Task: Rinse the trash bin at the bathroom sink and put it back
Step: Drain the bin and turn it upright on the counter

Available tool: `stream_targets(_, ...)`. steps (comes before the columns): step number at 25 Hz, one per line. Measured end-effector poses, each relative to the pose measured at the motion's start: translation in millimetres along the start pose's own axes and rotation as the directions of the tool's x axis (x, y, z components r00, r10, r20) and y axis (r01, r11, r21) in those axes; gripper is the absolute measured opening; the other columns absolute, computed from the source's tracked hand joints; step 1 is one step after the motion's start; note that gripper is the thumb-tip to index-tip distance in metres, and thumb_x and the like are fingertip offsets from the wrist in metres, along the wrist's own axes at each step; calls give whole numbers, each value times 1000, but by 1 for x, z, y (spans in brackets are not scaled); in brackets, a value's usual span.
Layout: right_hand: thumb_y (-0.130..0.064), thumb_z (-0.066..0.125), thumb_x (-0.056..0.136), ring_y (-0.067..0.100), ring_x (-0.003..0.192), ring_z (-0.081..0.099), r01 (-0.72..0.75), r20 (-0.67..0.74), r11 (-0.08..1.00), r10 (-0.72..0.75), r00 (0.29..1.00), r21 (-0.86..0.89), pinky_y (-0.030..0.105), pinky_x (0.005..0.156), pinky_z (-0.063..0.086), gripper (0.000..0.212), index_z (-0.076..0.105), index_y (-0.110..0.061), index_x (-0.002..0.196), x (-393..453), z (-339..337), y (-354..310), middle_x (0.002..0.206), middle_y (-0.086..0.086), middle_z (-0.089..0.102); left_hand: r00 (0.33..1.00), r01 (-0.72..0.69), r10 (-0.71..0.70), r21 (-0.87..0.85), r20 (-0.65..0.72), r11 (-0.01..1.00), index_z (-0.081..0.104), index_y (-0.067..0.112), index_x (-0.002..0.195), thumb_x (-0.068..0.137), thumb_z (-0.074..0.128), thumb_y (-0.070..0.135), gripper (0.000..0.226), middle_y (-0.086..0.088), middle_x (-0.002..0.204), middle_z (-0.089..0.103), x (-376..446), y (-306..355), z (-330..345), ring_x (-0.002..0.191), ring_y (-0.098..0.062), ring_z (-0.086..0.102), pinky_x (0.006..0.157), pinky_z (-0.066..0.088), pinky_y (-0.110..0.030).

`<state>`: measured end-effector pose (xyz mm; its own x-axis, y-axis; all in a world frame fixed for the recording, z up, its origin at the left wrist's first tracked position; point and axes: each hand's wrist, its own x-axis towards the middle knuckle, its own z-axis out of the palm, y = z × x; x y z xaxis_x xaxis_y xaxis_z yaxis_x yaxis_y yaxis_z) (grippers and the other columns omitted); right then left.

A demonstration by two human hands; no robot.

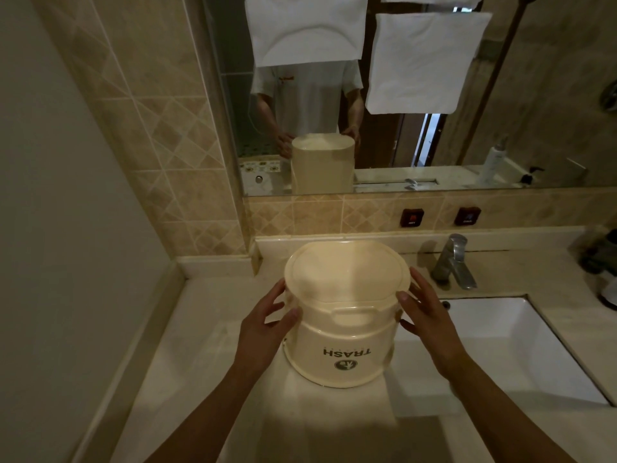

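A cream plastic trash bin stands on the marble counter, left of the white sink basin. Its "TRASH" lettering reads upside down from where I look, and a flat round face points up. My left hand clasps its left side with the thumb on the front. On the opposite side my right hand presses against it, fingers spread. A chrome faucet rises behind the basin; no water is visible from it.
A mirror above the counter reflects the bin, a person's torso and hanging white towels. Hot and cold switches sit on the tiled backsplash. Dark items crowd the counter's far right. A plain wall bounds the left.
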<state>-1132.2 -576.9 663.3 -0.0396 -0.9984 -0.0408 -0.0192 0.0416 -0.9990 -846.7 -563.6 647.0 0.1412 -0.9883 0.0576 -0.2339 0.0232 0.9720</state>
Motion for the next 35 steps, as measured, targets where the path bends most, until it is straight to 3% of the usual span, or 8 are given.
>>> stream_targets(3, -36, 59, 86, 3, 120, 49, 1, 2, 1000, -1, 1000, 0, 27, 85, 49, 60, 35, -46, 140, 1, 0, 0, 128, -25, 49, 1000, 2, -2, -22, -7, 1000, 48, 46, 138, 82, 74, 36, 62, 24, 130, 57, 1, -2, 1, 115, -6, 59, 72, 50, -8)
stream_targets(6, -43, 66, 83, 11, 128, 42, -12, 56, 999, 15, 998, -46, 37, 94, 44, 70, 27, -52, 141, 1, -4, 4, 144, -18, 39, 1000, 18, -17, -19, 23, 1000, 40, 48, 140, 77, 78, 37, 74, 20, 138, 52, 3, -3, 1, 119, -5, 55, 75, 51, -14)
stream_targets(11, -49, 83, 60, 4, 139, 29, 31, 215, 991, -2, 977, -130, 41, 114, 29, 105, 18, -58, 141, 6, -10, 10, 150, -26, 29, 982, 63, -69, 38, 176, 997, 22, 48, 149, 63, 82, 57, 105, 26, 148, 31, 10, -5, 2, 132, -7, 39, 97, 40, -30)
stream_targets(16, -49, 85, 55, 12, 139, 33, 25, 233, 995, -1, 972, -97, 53, 111, 34, 107, 22, -56, 142, 11, -7, 4, 149, -22, 33, 976, 62, -65, 20, 210, 998, 22, 58, 144, 61, 85, 55, 104, 27, 146, 39, 19, -4, 4, 135, -7, 41, 111, 39, -45)
stream_targets(20, -46, 82, 58, 17, 134, 41, 63, 208, 993, -41, 977, -101, 54, 104, 41, 100, 26, -54, 141, 15, -8, -9, 146, -18, 39, 984, 17, -27, 62, 176, 998, 20, 59, 145, 67, 84, 50, 101, 34, 135, 43, 28, 10, 6, 128, -3, 45, 105, 40, -34)
stream_targets(27, -40, 80, 62, 18, 130, 46, 52, 205, 995, -34, 978, -84, 36, 89, 53, 95, 28, -57, 138, 19, -14, -14, 143, -21, 42, 986, 0, -13, 81, 168, 997, 20, 57, 145, 68, 82, 49, 100, 35, 135, 40, 32, 15, 11, 123, -2, 49, 96, 41, -25)
stream_targets(32, -44, 80, 61, 18, 129, 46, 51, 192, 992, -27, 981, -119, 36, 88, 53, 96, 26, -58, 139, 19, -14, -13, 145, -20, 40, 986, 19, -33, 86, 161, 996, 19, 59, 144, 64, 83, 57, 102, 28, 141, 41, 32, 10, 12, 126, -5, 49, 104, 44, -34)
stream_targets(35, -45, 80, 61, 20, 131, 45, 54, 196, 990, -27, 980, -134, 44, 93, 51, 96, 25, -58, 139, 19, -14, -11, 146, -17, 39, 984, 28, -42, 82, 170, 996, 18, 59, 145, 66, 83, 54, 102, 28, 141, 41, 31, 10, 12, 126, -5, 49, 98, 43, -28)
